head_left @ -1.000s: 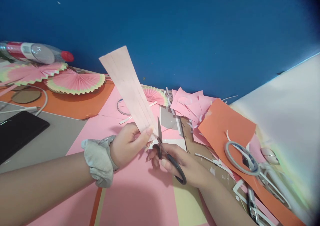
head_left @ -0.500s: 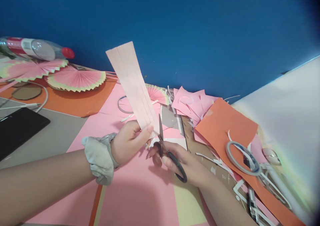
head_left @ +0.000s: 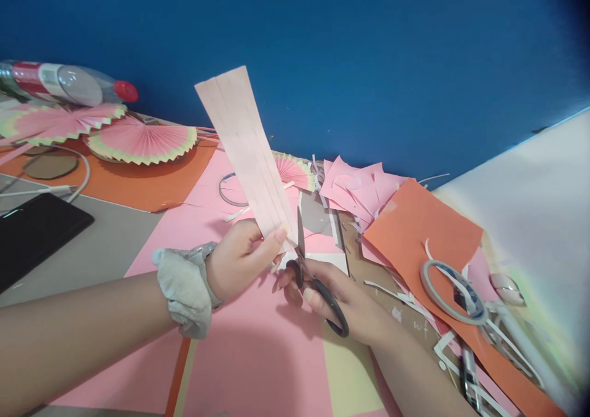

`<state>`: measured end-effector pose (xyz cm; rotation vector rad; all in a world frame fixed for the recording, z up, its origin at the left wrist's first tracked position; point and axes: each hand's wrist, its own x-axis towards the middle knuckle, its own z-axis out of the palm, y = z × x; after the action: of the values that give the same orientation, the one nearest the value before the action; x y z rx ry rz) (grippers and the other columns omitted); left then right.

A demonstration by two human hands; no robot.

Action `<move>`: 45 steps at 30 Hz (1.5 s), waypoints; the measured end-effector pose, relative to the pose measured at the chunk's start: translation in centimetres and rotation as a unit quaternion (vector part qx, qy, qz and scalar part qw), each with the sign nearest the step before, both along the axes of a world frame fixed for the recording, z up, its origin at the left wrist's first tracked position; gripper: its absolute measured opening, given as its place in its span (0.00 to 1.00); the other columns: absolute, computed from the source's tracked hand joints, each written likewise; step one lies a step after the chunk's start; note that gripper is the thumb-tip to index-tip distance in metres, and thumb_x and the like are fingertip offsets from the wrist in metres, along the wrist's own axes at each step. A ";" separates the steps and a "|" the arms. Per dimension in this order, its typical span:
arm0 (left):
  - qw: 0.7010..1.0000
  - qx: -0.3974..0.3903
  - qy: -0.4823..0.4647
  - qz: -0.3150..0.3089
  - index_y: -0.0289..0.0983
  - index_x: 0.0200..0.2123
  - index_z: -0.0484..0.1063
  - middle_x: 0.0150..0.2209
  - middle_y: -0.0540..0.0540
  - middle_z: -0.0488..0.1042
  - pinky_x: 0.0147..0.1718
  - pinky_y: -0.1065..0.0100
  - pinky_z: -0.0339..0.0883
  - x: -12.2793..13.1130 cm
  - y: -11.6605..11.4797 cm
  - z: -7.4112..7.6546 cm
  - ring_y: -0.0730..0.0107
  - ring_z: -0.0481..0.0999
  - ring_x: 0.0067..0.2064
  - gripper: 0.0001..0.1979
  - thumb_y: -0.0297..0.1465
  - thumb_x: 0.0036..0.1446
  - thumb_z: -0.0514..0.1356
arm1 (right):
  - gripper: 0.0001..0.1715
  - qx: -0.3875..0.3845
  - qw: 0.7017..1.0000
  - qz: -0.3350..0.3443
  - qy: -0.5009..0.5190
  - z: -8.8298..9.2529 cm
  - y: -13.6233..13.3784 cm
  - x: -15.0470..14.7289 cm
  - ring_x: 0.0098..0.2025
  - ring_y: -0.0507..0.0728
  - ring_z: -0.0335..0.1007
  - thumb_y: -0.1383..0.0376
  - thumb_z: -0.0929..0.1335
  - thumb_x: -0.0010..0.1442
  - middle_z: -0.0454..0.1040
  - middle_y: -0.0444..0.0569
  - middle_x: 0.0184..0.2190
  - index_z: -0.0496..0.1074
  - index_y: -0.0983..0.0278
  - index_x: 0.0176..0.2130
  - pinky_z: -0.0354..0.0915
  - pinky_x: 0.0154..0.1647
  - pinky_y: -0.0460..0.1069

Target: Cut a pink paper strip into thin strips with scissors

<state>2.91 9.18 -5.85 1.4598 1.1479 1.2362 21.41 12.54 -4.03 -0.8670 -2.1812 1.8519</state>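
Note:
My left hand (head_left: 246, 257) pinches the lower end of a long pale pink paper strip (head_left: 246, 152), which leans up and to the left and has lengthwise crease lines. In my right hand (head_left: 327, 291) are black-handled scissors (head_left: 329, 303), with fingers and thumb through the loops. The blades point upward beside the strip's lower right edge, close to my left thumb. Whether they touch the paper I cannot tell. Under both hands lies a large pink paper sheet (head_left: 249, 355).
Pleated pink paper fans (head_left: 142, 140) and a red-capped bottle (head_left: 78, 85) lie back left, above a black phone (head_left: 41, 235). Pink scraps (head_left: 353, 186), orange paper (head_left: 424, 217), a tape roll (head_left: 454, 291) and a cutter knife (head_left: 469, 374) are on the right. A blue wall (head_left: 322, 54) rises behind.
The view has shifted slightly. Both hands, the strip and the scissors keep nearly the same positions, with the blades still beside the strip's lower end.

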 end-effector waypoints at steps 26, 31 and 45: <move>1.000 0.011 -0.014 -0.021 0.36 0.20 0.59 0.17 0.52 0.63 0.19 0.74 0.60 0.1 0.0 0.2 0.78 0.67 0.20 0.22 0.38 0.65 0.46 | 0.37 -0.002 1.000 0.006 -0.003 -0.2 0.0 0.0 0.29 0.52 0.57 0.37 0.58 0.55 0.61 0.44 0.27 0.68 0.67 0.41 0.56 0.30 0.48; 0.999 0.023 -0.018 -0.027 0.35 0.19 0.59 0.17 0.52 0.63 0.19 0.75 0.60 0.0 0.1 0.2 0.79 0.67 0.20 0.22 0.37 0.65 0.46 | 0.36 -0.016 1.000 0.009 -0.002 -0.2 -0.1 0.1 0.29 0.52 0.56 0.38 0.59 0.55 0.61 0.44 0.28 0.68 0.66 0.42 0.56 0.31 0.47; 0.998 0.016 -0.039 -0.036 0.35 0.20 0.62 0.17 0.51 0.69 0.18 0.76 0.60 0.1 0.1 0.1 0.78 0.69 0.19 0.22 0.38 0.65 0.46 | 0.33 0.000 1.000 0.022 -0.006 0.0 0.0 0.0 0.31 0.53 0.57 0.37 0.58 0.56 0.62 0.44 0.29 0.63 0.64 0.36 0.54 0.31 0.47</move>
<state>3.00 9.30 -5.74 1.4519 1.0181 1.2558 21.38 12.55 -4.07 -0.8379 -2.2243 1.8714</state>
